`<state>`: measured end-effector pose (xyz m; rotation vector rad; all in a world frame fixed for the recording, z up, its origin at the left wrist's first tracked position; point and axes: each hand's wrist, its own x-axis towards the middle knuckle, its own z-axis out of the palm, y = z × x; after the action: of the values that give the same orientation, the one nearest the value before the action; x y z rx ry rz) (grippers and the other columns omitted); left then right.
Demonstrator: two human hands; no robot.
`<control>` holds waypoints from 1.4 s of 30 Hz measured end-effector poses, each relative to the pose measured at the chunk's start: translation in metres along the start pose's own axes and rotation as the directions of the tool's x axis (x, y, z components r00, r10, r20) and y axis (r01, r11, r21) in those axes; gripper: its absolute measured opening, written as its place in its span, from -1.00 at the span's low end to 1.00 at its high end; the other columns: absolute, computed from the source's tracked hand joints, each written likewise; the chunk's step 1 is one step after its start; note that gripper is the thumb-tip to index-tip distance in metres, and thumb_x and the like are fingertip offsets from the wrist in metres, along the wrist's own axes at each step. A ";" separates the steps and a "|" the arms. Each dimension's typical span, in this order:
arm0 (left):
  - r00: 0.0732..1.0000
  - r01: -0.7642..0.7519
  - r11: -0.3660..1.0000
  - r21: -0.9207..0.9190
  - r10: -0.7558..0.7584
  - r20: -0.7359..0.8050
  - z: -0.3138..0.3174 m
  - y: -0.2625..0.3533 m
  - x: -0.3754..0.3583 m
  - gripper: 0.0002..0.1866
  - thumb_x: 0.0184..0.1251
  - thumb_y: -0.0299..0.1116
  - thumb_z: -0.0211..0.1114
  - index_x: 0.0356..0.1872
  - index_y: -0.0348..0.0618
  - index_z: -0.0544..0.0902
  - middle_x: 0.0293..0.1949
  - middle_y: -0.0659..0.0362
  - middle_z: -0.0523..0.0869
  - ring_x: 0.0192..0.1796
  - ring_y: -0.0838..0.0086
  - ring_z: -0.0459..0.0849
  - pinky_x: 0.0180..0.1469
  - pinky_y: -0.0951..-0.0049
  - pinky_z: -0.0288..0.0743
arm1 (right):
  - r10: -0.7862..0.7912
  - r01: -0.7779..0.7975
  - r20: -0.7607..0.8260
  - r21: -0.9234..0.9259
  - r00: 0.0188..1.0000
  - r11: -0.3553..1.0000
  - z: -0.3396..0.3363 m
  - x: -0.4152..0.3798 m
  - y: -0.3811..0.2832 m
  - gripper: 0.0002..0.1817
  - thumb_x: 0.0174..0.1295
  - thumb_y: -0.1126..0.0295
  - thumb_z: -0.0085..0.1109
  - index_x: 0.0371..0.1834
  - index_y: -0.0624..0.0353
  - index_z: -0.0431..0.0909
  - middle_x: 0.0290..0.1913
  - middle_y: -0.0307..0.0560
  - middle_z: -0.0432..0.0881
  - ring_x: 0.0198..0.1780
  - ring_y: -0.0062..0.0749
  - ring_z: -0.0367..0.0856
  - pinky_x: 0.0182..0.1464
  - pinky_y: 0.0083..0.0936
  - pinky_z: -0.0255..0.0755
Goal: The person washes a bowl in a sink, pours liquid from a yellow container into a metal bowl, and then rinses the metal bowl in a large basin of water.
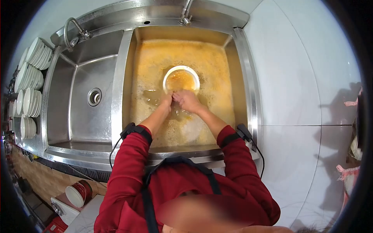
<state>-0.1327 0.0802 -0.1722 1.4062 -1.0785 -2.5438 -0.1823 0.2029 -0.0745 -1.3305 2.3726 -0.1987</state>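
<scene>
One head-worn camera looks steeply down, close over the sink [248, 97].

Both arms reach forward, left hand [166, 99] and right hand [187, 100] meeting, fingers curled.

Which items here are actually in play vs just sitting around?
In play: left hand, right hand, white bowl, right basin of orange soapy water.

Idle: empty left basin, racked plates, taps, stacked bowls on the floor.

Both hands, left hand [166, 100] and right hand [187, 100], apparently grip a white bowl [181, 79] in foamy water [213, 70].
</scene>
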 end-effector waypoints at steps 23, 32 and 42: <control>0.847 -0.149 0.618 0.772 0.482 -0.222 0.044 0.053 -0.063 -0.65 -0.01 -0.15 0.25 -0.34 -0.26 0.64 -0.25 -0.13 0.64 -0.14 0.06 0.62 -0.07 0.19 0.48 | -0.025 0.052 -0.149 0.183 0.989 0.982 0.048 0.052 0.032 -0.40 -0.10 0.23 0.22 0.10 0.12 0.38 0.04 0.12 0.47 0.10 -0.12 0.43 0.14 -0.24 0.26; 0.905 -0.187 0.805 0.563 0.364 -0.220 0.060 0.051 -0.061 -0.26 -0.06 -0.07 0.28 0.15 -0.19 0.25 -0.08 -0.25 0.52 -0.02 -0.06 0.52 0.04 0.13 0.39 | 0.105 -0.013 -0.116 0.612 0.988 0.791 0.007 0.057 0.038 -0.73 0.17 0.43 0.01 -0.08 0.28 0.47 -0.22 -0.05 0.60 -0.20 -0.40 0.52 -0.15 -0.42 0.41; 0.847 -0.257 0.773 0.580 0.469 -0.250 0.035 0.059 -0.057 -0.44 0.02 -0.31 0.16 0.17 0.12 0.37 -0.01 -0.04 0.54 0.08 0.10 0.47 0.06 0.20 0.36 | -0.209 -0.140 0.235 0.910 0.949 0.391 -0.027 -0.014 -0.011 -0.78 0.12 0.40 0.01 -0.24 0.31 0.49 -0.21 0.03 0.57 -0.22 -0.30 0.55 -0.15 -0.37 0.41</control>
<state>-0.1428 0.0743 -0.0837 1.4987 -1.8364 -1.6575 -0.1784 0.2065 -0.0430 -0.7219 1.4477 -1.0742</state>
